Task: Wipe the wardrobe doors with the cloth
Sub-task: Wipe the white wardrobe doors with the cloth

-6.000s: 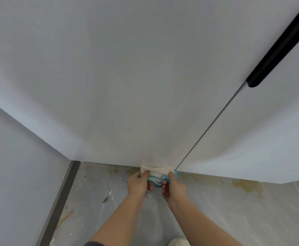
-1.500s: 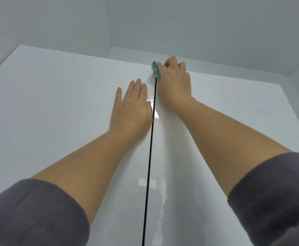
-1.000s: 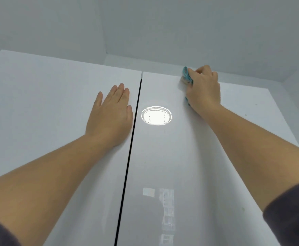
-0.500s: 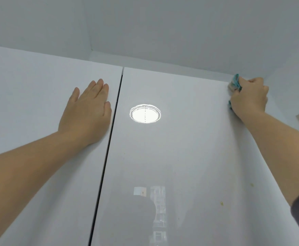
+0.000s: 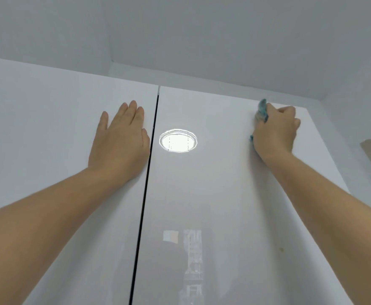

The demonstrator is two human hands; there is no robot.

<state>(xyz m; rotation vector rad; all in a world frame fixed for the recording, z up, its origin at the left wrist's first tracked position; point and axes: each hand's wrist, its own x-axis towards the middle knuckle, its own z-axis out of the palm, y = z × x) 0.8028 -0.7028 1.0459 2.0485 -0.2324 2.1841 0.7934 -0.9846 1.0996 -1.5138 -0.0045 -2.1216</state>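
Glare [image 5: 178,140], one round patch, is mirrored on the right door [image 5: 213,194] of two wardrobe doors, where one teal cloth [image 5: 262,111] is gripped near its top by the right hand [image 5: 274,133], while the left hand [image 5: 120,144] is pressed flat on the left door [image 5: 37,128].

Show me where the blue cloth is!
In the head view, the cloth is bunched in the right hand, pressed high on the right door near its top edge.
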